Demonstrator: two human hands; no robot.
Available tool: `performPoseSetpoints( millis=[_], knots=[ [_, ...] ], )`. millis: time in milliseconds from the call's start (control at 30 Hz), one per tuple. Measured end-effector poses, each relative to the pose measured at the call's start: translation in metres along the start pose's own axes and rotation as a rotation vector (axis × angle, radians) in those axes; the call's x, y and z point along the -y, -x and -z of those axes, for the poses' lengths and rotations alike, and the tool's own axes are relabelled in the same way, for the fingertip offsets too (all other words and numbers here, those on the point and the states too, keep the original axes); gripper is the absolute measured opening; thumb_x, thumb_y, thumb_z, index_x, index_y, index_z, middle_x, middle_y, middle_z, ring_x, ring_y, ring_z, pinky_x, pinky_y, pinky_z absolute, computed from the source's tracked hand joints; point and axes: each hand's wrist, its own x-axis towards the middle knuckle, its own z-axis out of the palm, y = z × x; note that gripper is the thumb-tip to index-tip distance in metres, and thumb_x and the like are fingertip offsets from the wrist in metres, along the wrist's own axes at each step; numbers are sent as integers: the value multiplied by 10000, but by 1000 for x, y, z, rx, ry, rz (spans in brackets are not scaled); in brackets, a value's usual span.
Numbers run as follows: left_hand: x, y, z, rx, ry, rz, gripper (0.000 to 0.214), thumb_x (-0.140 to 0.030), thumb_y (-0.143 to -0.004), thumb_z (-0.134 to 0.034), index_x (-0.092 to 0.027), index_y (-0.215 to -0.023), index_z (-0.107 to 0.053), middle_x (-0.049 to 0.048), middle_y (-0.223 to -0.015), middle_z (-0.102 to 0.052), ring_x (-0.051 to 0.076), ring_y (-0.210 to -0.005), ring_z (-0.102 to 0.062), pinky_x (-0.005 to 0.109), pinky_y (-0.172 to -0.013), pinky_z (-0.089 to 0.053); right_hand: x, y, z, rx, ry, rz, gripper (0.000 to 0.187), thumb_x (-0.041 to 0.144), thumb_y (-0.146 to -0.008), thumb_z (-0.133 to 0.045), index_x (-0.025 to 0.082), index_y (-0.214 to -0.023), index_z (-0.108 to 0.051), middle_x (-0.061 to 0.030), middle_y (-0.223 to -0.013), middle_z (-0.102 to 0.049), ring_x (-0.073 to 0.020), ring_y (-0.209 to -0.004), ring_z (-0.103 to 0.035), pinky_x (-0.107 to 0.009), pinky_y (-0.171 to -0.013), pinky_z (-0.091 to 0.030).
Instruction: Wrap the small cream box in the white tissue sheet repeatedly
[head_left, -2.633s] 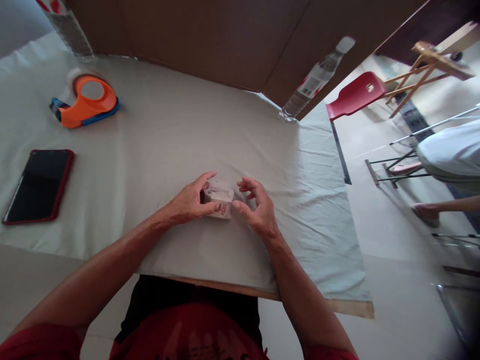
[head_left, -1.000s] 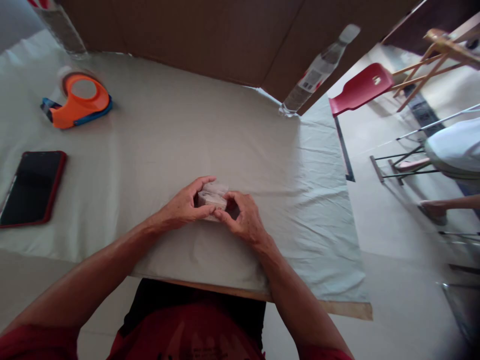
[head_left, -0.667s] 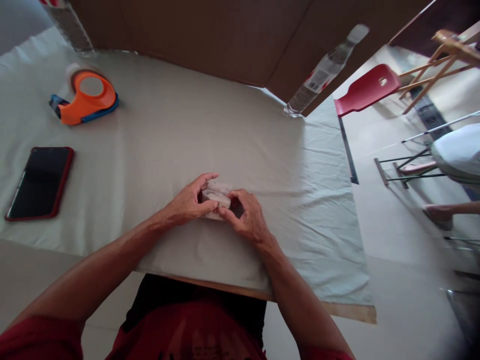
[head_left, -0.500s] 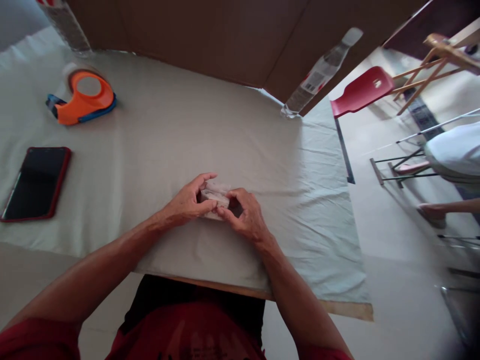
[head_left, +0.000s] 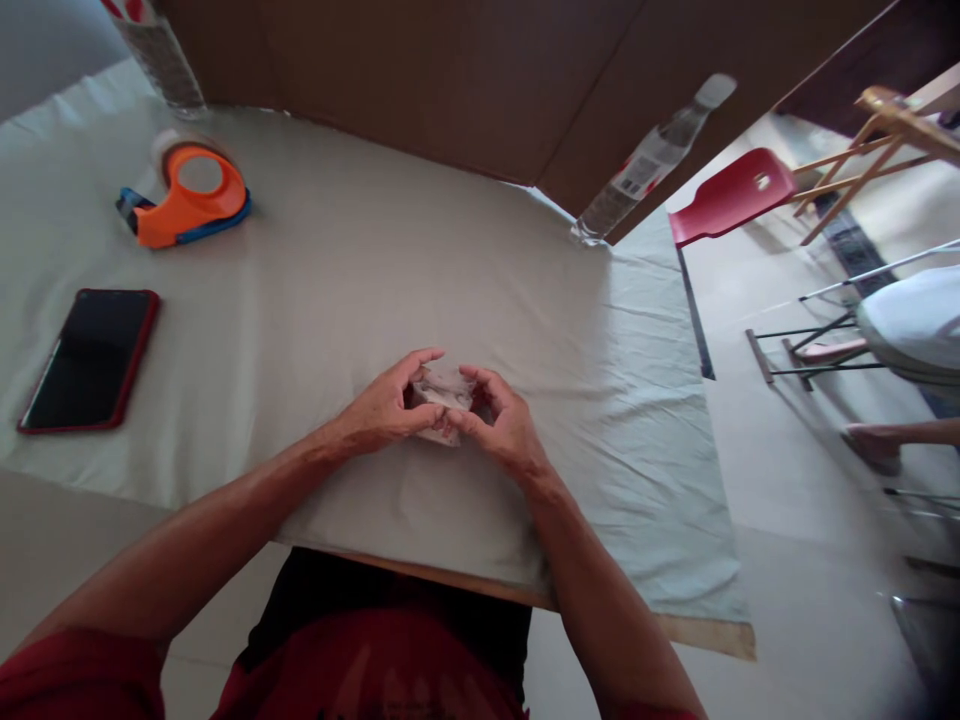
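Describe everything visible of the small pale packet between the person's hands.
The small pale packet is boxy, whitish and creased-looking on top, like paper or film, with unreadable reddish marks on its near side. The left hand and right hand enclose its ends, thumbs at the near edge. Whether it rests on the cloth is hard to tell.

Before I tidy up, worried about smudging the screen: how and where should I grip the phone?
Probably by both long edges of its red case, coming from above its near end: the phone lies flat, face up, so an edge hold should spare the screen.
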Motion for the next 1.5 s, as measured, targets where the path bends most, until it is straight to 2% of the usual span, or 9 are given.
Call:
performPoseSetpoints(
  millis=[233, 400, 600, 767, 867, 1033, 1167, 1500],
  knots=[
    [1, -1, 1, -29, -42, 20, 714, -332, -765, -632, -96, -1418, -467, 138, -1175, -690, 226, -972, -665, 340, -835, -525, 5, 2, -6, -24, -37, 37, 450, 548, -785, -718, 209, -1074, -648, -61, -946, -726, -187, -833, -671, -347, -784, -547],
    [3, -2, 3, -3, -62, 15, 664, -343, -766, -638, -100, -1373, -526, 115, -1102, -713, 206, -896, -668, 313, -770, -526, 9, 2, -3, -4, -37, 48, 413, 562, -819, -678, 210, -1034, -652, -38, -874, -714, -173, -759, -657, -321, -709, -537],
    [4, -2, 3, 3, -104, -31, 655, -323, -757, -640, -132, -1374, -535, 78, -1043, -702, 166, -814, -638, 283, -716, -509, 16, 1, -2, -62, 52, 86, 374, 548, -894, -592, 224, -1067, -662, -65, -1051, -700, -180, -866, -641, -335, -782, -524],
    [1, 0, 5, 12, -224, -73, 675, -352, -750, -657, -139, -1381, -540, 104, -1163, -685, 217, -956, -643, 339, -844, -519, 18, 0, -10, -64, 8, 66, 288, 470, -948, -534, 240, -1066, -659, -57, -1055, -688, -174, -917, -643, -324, -825, -518],
    [-1, 1, 5, 26, -253, -92, 716, -369, -743, -678, -129, -1400, -524, 123, -1236, -667, 244, -1056, -633, 363, -936, -502, 18, 1, -14, -105, -10, 90, 213, 409, -943, -548, 235, -952, -670, -37, -965, -674, -163, -874, -628, -313, -818, -508],
    [-2, 3, 1, -8, -275, -119, 674, -326, -751, -663, -138, -1387, -541, 114, -1232, -679, 234, -1050, -645, 348, -937, -511, 20, 1, -15, -169, -115, 17, 167, 358, -908, -593, 223, -833, -656, 2, -763, -627, -143, -714, -573, -285, -704, -484],
    [2, 3, -2, -70, -241, -168, 604, -302, -762, -655, -153, -1343, -584, 105, -1196, -696, 217, -1034, -659, 334, -943, -513, 25, 2, -11, -153, -129, 73, 149, 328, -901, -610, 225, -816, -675, -5, -814, -659, -147, -763, -602, -293, -743, -493],
    [4, 1, -3, -85, -181, -150, 475, -330, -765, -662, -142, -1200, -688, 93, -1112, -738, 194, -953, -689, 304, -869, -538, 22, 4, -10, -142, -64, 176, 143, 273, -906, -603, 225, -833, -716, -26, -879, -696, -149, -830, -646, -299, -791, -520]
  ],
)
